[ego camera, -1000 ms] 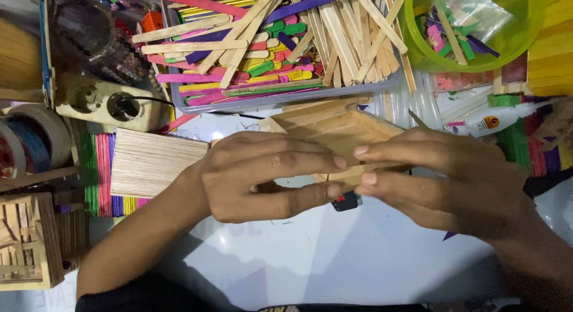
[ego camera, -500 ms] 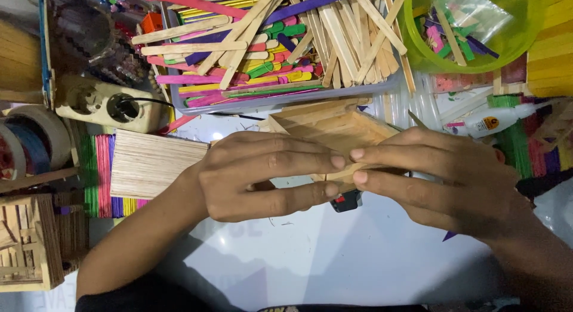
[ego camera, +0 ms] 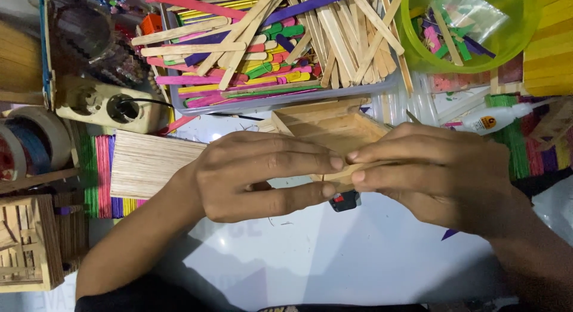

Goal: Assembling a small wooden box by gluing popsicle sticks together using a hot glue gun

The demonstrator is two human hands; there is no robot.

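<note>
**Two hands pinching a stick box**

Over the white table, the left hand and right hand are both pinching the near edge of a wooden craft-stick box, fingertips meeting. A tray of coloured sticks is lying just behind.

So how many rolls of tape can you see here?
2, both at the left edge: a pale roll and a red-and-blue roll partly cut off beside it. Others may be hidden.

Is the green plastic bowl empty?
No, the green plastic bowl at the top right holds small coloured stick pieces and a clear plastic bag.
</note>
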